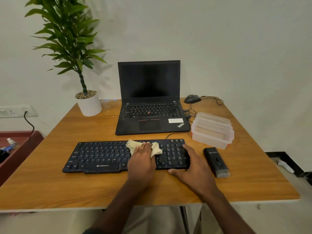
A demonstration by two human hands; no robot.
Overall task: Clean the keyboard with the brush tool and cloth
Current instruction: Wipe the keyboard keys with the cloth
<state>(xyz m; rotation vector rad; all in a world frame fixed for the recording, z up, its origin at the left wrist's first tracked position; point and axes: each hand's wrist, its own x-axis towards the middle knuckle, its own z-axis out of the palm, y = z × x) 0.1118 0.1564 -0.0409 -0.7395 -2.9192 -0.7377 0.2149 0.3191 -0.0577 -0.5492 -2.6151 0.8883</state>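
A black keyboard (101,156) lies across the front of the wooden table (67,183). My left hand (141,164) presses a beige cloth (133,146) flat onto the keys right of the keyboard's middle, fingers straight. At the keyboard's right end my right hand (190,168) holds it, with fingers over the number pad and the thumb at the front edge. The black brush tool (216,162) lies on the table just right of the keyboard, grey bristles toward me; neither hand touches it.
An open black laptop (150,98) stands behind the keyboard. A clear plastic box (212,130) sits to its right, a wired mouse (192,98) behind that. A potted plant (89,103) stands at the back left. A maroon bin (18,149) is left of the table.
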